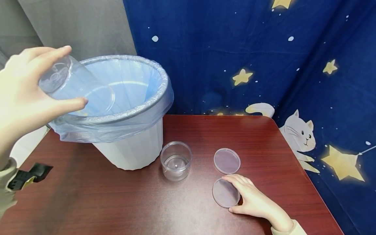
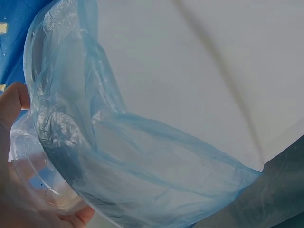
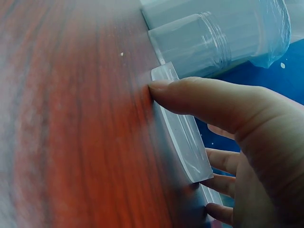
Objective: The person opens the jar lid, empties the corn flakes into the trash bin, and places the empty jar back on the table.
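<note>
My left hand (image 1: 26, 88) grips a clear plastic jar (image 1: 80, 83) by its base end, thumb below and fingers above. The jar is tipped on its side at the bin's left rim, its mouth over the opening. In the left wrist view the liner partly hides this jar. On the table my right hand (image 1: 254, 200) holds a round clear lid (image 1: 224, 193) at its edges between thumb and fingertips. The lid lies flat. Just beyond it is a second clear lid (image 1: 227, 161). A second clear jar (image 1: 176, 166) stands upright left of the lids.
A white ribbed bin (image 1: 133, 150) with a light blue liner (image 1: 138, 125) folded over its rim stands on the brown wooden table (image 1: 141, 202). Behind hangs a blue curtain (image 1: 199, 58) with stars and a cat. A black strap (image 1: 29, 174) is at my left wrist.
</note>
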Available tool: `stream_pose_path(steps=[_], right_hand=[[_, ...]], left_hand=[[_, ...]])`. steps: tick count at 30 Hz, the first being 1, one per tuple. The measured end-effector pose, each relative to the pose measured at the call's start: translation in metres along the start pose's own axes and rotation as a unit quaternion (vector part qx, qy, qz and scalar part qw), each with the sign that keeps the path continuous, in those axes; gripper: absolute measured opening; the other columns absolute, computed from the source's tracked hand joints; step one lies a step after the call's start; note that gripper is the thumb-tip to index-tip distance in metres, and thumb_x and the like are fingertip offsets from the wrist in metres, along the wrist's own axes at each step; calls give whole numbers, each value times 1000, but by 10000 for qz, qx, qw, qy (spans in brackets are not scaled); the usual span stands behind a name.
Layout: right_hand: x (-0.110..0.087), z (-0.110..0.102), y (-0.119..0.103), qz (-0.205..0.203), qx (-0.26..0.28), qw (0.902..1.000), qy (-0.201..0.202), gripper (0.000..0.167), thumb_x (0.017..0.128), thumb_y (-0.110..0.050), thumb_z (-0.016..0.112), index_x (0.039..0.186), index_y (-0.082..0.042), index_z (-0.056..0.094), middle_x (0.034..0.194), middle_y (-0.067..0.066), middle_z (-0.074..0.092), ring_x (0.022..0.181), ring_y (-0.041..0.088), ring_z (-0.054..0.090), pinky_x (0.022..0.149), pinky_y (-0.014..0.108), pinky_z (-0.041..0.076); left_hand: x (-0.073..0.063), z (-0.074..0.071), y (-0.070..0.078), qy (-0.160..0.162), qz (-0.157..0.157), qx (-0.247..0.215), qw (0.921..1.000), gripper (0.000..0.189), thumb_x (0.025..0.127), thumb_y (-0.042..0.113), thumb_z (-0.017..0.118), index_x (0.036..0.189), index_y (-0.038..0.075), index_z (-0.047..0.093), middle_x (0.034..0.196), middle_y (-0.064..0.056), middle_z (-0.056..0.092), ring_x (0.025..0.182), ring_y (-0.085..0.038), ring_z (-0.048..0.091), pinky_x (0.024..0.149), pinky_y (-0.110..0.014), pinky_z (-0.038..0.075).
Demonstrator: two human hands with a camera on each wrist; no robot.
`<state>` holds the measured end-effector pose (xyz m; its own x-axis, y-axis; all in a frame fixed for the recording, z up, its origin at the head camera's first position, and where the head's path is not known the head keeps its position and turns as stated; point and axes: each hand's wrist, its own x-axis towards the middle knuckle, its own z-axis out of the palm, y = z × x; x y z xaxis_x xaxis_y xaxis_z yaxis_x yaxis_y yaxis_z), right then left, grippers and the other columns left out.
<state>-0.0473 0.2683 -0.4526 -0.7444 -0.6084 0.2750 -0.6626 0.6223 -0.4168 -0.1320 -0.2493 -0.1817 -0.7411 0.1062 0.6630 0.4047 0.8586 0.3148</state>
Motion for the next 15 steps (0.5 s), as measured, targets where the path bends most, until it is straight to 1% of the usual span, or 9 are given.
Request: stream_pose_path(steps=[3, 4, 6, 8, 12, 15], right_hand=[[0, 0, 0, -7, 1, 10000, -5, 93, 54, -28, 88, 137, -17, 48, 133, -8, 48, 123, 17, 43, 93, 47, 33], [1, 0, 0, -9, 2, 10000, -3, 93, 54, -28, 88, 137, -17, 48, 133, -8, 48, 123, 17, 43, 93, 47, 33], [1, 0, 0, -6, 16, 10000, -6, 92, 55, -27, 88, 137, -17, 48, 133, -8, 48, 123, 17, 43, 93, 47, 32], [1, 0, 0, 4, 20, 10000, -10, 92, 55, -28, 88, 137, -17, 48, 133, -8, 48, 123, 17, 43, 93, 46, 32], [1, 0, 0, 16, -8, 10000, -12, 92, 55, -28, 88, 137, -17, 48, 133, -9, 48, 123, 17, 43, 93, 45, 32], [0, 0, 0, 16, -33, 10000, -8, 92, 54, -28, 88, 136, -16, 49, 133, -9, 48, 123, 17, 43, 93, 44, 32]], left_hand=[[1, -3, 12, -241, -135, 33, 9996, 98, 52, 18, 85, 142, 28, 48, 142, -4, 46, 130, -36, 34, 104, -43, 23], [2, -4, 15, -321, -121, 59, 9994, 96, 54, 19, 84, 143, 27, 48, 142, -7, 45, 130, -39, 34, 104, -46, 23], [3, -4, 16, -418, -104, 127, 9990, 95, 56, 19, 83, 143, 26, 48, 142, -7, 45, 129, -41, 34, 103, -48, 24], [4, -4, 14, -485, -24, 205, 9986, 95, 56, 18, 84, 143, 27, 48, 142, -6, 46, 126, -43, 36, 101, -51, 26], [6, -3, 12, -613, 91, 234, 9978, 94, 56, 19, 84, 142, 28, 48, 142, -4, 47, 123, -43, 38, 101, -49, 25], [8, -4, 17, -728, 95, 196, 9971, 93, 58, 21, 82, 143, 25, 47, 142, -8, 46, 124, -46, 36, 103, -52, 24]])
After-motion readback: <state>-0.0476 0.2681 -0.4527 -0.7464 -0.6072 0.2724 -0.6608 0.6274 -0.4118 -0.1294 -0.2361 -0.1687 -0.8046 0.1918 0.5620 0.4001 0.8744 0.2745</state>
